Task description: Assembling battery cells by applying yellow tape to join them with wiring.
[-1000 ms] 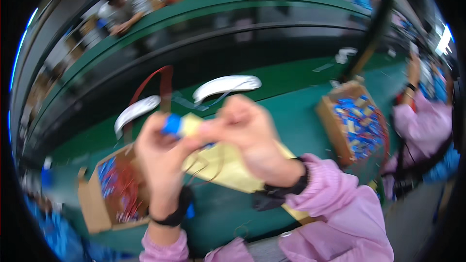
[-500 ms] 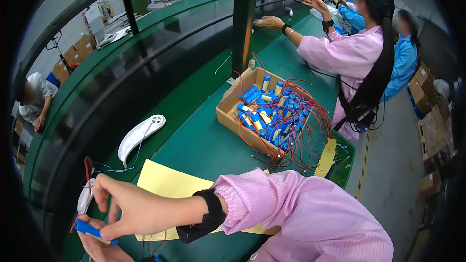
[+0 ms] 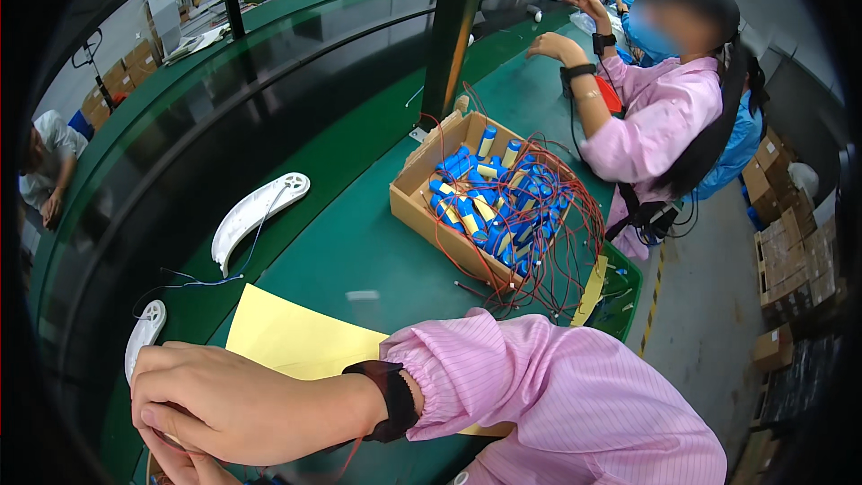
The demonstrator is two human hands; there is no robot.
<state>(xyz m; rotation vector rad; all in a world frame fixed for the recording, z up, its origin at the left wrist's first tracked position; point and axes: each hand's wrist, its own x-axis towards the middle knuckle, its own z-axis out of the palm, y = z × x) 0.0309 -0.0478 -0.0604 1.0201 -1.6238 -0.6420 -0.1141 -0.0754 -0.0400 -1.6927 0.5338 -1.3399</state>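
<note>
My right hand (image 3: 229, 400), with a black wrist strap (image 3: 395, 400), reaches across to the lower left, its fingers curled over my left hand (image 3: 193, 467), which shows only in part. Between them a pale sliver and a red wire (image 3: 175, 444) show. The blue battery cell seen there a moment earlier is mostly hidden. A yellow sheet (image 3: 287, 337) lies under and beyond my right wrist. Just past the fingers is a curved white plastic shell (image 3: 146, 334), and a larger white shell (image 3: 256, 216) with a thin blue wire lies farther away.
A cardboard box (image 3: 440, 242) of blue battery cells (image 3: 489, 198) with tangled red wires stands mid-table, beside a green bin (image 3: 624, 296). A dark post (image 3: 449, 36) rises behind it. A co-worker in pink (image 3: 651, 126) works at the right. A blurred pale strip (image 3: 363, 295) shows near the sheet.
My right hand has turned and closed over the left, covering the blue battery cell. A small pale strip has appeared above the yellow sheet. The co-worker's near arm has drawn back.
</note>
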